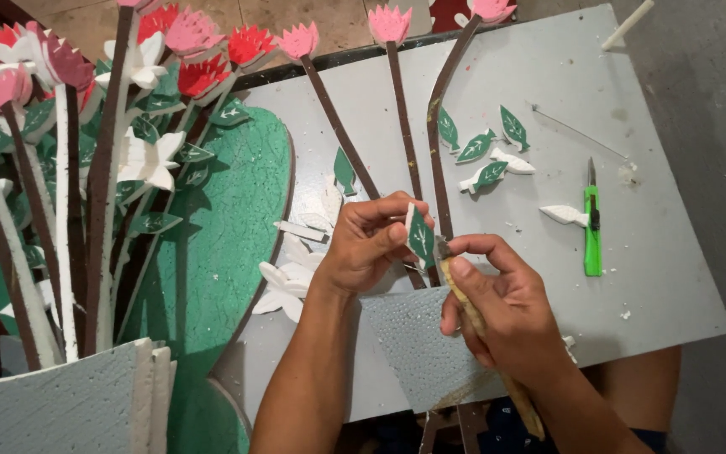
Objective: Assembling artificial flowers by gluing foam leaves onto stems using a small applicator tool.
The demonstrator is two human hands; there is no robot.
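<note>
My left hand (367, 244) pinches a small green foam leaf (419, 234) with white veins, holding it upright against a brown foam stem (439, 181). My right hand (502, 311) grips a wooden-handled tool (472, 319) whose tip touches the leaf's edge. Three brown stems topped with pink foam flowers (389, 23) run from the far table edge down into a grey foam block (409, 336) under my hands.
Several green and white foam leaves (489, 155) lie on the grey board (674, 252), with a green utility knife (591, 227) to the right. A thin wire (577, 130) lies farther back. A large green foam shape (228, 244) and a crowded foam flower arrangement (86, 151) stand at the left.
</note>
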